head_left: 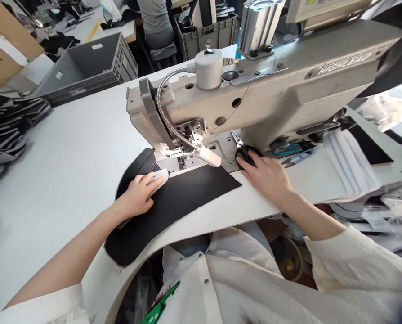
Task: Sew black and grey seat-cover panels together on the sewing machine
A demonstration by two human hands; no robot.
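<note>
Left hand (136, 195) half-closed, pinching a white scrap (158, 177) and pressing the black fabric (179, 198) flat to the surface (69, 135); right hand (263, 177) curls around the scissors (244, 155), right by the sewing machine (255, 85).

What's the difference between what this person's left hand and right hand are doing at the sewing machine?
The left hand lies on a curved black panel, while the right hand sits beside the panel's corner. The left hand holds a white piece; the right hand curls over black-handled scissors. The right hand is closer to the sewing machine than the left hand. Both hands are bare and rest over the white table.
</note>
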